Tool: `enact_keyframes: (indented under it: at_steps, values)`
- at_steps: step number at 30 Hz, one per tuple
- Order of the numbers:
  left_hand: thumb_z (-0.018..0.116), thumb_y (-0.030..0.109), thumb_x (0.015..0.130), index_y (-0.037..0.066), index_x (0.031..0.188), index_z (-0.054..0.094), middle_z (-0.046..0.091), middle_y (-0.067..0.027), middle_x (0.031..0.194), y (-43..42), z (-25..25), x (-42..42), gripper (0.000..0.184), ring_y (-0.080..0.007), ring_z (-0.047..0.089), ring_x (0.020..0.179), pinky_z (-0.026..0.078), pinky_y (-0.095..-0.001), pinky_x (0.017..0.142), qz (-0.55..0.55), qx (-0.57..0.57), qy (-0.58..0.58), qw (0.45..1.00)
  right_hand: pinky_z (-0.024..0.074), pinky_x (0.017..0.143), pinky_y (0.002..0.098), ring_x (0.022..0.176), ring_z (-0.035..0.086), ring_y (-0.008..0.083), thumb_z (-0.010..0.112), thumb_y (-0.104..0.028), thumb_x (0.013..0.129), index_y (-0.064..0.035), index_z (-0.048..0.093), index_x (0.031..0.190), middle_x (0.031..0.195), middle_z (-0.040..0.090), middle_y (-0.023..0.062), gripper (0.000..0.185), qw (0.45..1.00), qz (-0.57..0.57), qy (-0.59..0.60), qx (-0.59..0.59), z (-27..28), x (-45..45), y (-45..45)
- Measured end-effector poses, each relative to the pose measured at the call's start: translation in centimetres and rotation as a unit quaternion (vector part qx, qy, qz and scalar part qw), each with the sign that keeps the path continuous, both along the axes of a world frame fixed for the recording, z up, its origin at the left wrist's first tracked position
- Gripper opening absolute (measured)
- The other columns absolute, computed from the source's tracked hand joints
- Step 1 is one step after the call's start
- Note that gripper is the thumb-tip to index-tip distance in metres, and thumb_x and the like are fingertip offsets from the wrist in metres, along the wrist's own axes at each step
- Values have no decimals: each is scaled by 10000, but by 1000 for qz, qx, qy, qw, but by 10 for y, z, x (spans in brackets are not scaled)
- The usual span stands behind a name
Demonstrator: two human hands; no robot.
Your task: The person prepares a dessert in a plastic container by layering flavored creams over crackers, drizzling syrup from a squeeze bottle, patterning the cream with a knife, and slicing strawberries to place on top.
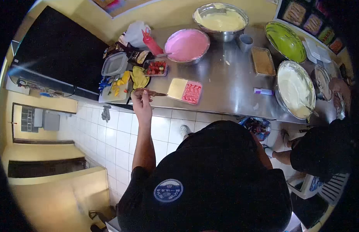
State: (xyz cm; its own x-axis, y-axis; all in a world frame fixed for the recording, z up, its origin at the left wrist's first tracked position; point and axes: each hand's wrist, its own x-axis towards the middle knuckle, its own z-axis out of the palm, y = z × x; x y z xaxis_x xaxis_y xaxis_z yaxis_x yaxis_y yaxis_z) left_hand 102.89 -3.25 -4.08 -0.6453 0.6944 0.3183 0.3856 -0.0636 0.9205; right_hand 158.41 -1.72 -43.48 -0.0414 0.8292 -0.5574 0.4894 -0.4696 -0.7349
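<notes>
My left hand [142, 102] is closed around a brown tapered thing that looks like a small piping bag [155, 93]. Its thin tip points right, at the left edge of a rectangular dessert tray [185, 91]. Pale cream fills the left half of the tray; the right half is pink with red zigzag lines. Whether the tip touches the cream, I cannot tell. Just behind the hand are a yellow mango peel [140, 77] and a container of cut strawberries [156, 68]. My right hand is out of view.
Bowls of pink cream [187, 45], pale yellow cream [221, 19], green mixture [285, 41] and white cream [296, 89] stand on the steel table [226, 83]. A red squeeze bottle [151, 43] stands at the back. Another person's hand [340, 87] is at far right.
</notes>
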Motion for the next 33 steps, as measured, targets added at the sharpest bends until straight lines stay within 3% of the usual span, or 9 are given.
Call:
enact_keyframes:
  at_steps: [9, 11, 13, 14, 18, 21, 24, 26, 33]
  values:
    - [537, 109, 955, 1, 1185, 497, 627, -141, 1077, -3, -29, -111, 257, -221, 616, 942, 482, -317, 815, 80, 43, 113, 989, 553, 726, 352, 940, 618, 243, 569, -211, 913, -54, 555, 1200, 1149, 591, 153, 328, 931, -249, 32, 266, 35, -10, 0]
    - [546, 104, 941, 33, 1176, 504, 616, -181, 1087, -11, -56, -133, 249, -325, 610, 986, 479, -376, 842, 53, -88, 294, 950, 555, 723, 351, 939, 619, 242, 570, -209, 913, -53, 554, 1201, 1149, 590, 153, 328, 911, -279, 19, 303, 55, -19, -2]
    - [551, 103, 931, 50, 1147, 517, 595, -211, 1096, -31, -79, -137, 225, -410, 575, 1024, 468, -417, 875, -76, -219, 238, 943, 551, 760, 337, 947, 594, 190, 529, -154, 943, 2, 529, 1205, 1125, 581, 130, 305, 813, -449, -147, 340, 103, -33, -9]
    - [554, 81, 924, 65, 1120, 528, 593, -200, 1098, -34, -81, -134, 198, -413, 571, 1025, 469, -425, 881, -115, -122, 298, 940, 551, 760, 337, 947, 594, 190, 529, -154, 943, 2, 529, 1205, 1125, 581, 130, 305, 808, -453, -149, 346, 145, -52, -7]
    - [562, 23, 919, -15, 1139, 513, 593, -132, 1087, -31, -62, -150, 228, -199, 598, 980, 488, -310, 844, -50, 11, 136, 989, 506, 724, 289, 879, 567, 160, 504, -112, 958, 4, 527, 1208, 1109, 580, 118, 276, 790, -378, -92, 473, 245, -128, 15]
    - [524, 159, 972, 2, 1182, 465, 598, -129, 1100, -14, -31, -166, 269, -181, 586, 959, 486, -322, 846, -12, 118, -170, 978, 439, 668, 229, 795, 507, 102, 522, -64, 943, -15, 540, 1192, 991, 567, 53, 254, 814, -292, 34, 500, 276, -201, 46]
    - [551, 264, 965, 17, 1169, 471, 600, -114, 1099, -17, -74, -206, 330, -182, 593, 938, 504, -316, 803, 60, 113, -353, 927, 431, 689, 224, 766, 483, 88, 529, -38, 928, -20, 549, 1174, 880, 528, 21, 247, 829, -187, 122, 512, 317, -299, 67]
    - [543, 229, 970, 25, 1130, 483, 566, -83, 1022, -54, -143, -243, 266, -175, 576, 805, 524, -306, 691, 65, 67, -407, 909, 440, 682, 230, 765, 495, 95, 535, -22, 911, -15, 558, 1156, 851, 529, 23, 246, 832, -113, 158, 519, 323, -344, 80]
    - [575, 300, 937, 51, 1130, 528, 518, -76, 1013, -156, -154, -230, 319, -209, 568, 893, 535, -368, 725, 154, -52, -466, 870, 484, 674, 292, 712, 578, 154, 608, -10, 827, -62, 533, 1229, 852, 589, 102, 413, 888, 174, 29, 426, 378, -485, 102]
